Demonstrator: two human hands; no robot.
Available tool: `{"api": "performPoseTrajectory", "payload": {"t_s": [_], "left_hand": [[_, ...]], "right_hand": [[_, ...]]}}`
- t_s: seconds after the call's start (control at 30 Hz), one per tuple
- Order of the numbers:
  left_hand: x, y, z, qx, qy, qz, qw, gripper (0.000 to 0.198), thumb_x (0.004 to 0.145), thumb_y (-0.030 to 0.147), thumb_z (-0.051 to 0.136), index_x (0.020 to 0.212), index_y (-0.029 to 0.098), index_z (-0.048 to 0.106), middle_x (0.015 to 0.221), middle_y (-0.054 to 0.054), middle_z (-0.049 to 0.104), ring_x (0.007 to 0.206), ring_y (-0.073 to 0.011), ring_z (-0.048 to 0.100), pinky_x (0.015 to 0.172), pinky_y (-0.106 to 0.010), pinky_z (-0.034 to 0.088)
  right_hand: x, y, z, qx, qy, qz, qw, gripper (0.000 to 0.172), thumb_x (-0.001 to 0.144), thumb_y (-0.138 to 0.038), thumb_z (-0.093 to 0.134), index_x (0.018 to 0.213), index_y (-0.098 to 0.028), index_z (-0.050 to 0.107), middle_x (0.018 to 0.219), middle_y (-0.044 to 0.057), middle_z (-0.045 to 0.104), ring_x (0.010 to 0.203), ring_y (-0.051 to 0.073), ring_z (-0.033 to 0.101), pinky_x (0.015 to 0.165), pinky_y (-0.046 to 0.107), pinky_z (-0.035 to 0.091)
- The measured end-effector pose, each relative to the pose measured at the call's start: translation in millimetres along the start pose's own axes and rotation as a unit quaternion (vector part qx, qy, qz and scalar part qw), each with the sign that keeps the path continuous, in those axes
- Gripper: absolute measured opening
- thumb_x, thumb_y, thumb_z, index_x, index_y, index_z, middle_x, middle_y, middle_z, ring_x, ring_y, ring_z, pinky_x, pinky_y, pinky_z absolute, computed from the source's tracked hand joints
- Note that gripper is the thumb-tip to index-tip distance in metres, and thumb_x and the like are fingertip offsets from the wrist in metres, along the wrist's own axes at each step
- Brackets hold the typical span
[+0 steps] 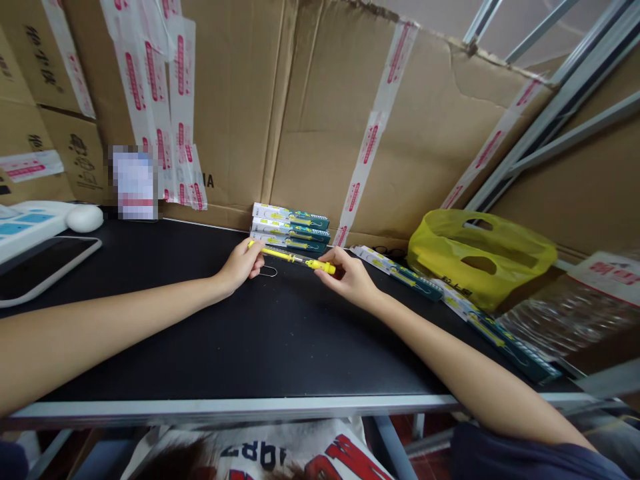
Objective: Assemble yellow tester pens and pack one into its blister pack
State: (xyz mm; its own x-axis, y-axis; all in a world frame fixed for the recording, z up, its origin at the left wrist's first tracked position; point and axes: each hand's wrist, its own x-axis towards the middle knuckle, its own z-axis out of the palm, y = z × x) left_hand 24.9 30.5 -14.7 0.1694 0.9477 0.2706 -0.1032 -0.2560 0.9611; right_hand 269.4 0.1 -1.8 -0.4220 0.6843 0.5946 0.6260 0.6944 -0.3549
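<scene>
Both hands hold a slim yellow pen-like tool (278,254) level above the black table, in the middle of the head view. My left hand (240,265) is closed around its left end. With thumb and fingers, my right hand (350,277) pinches the thicker yellow end piece (320,266) on the right. Between the two yellow parts a thin metal section shows; whether they are fixed together I cannot tell. A thin bent wire loop (271,271) shows beside my left fingers; its other end is hidden. Just behind the hands lies a stack of several printed boxes (290,228).
More printed boxes (400,272) lie to the right, near a yellow plastic bag (480,253) and clear plastic packaging (575,307). On the left are a phone (45,267), a white power strip (30,223) and a white rounded object (84,218). Cardboard (325,120) walls the back.
</scene>
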Motion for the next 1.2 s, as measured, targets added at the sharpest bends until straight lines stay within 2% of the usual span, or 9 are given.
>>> {"api": "performPoseTrajectory", "payload": {"t_s": [1.2], "left_hand": [[1.3, -1.6, -0.9, 0.004, 0.001, 0.002, 1.0, 0.021, 0.088, 0.03, 0.043, 0.071, 0.02, 0.035, 0.047, 0.009, 0.037, 0.033, -0.0033, 0.034, 0.035, -0.015, 0.025]], "right_hand": [[-0.6, -0.3, 0.5, -0.003, 0.001, -0.002, 1.0, 0.018, 0.082, -0.035, 0.058, 0.089, -0.02, 0.05, 0.067, -0.002, 0.053, 0.052, 0.01, 0.044, 0.05, 0.023, 0.036]]}}
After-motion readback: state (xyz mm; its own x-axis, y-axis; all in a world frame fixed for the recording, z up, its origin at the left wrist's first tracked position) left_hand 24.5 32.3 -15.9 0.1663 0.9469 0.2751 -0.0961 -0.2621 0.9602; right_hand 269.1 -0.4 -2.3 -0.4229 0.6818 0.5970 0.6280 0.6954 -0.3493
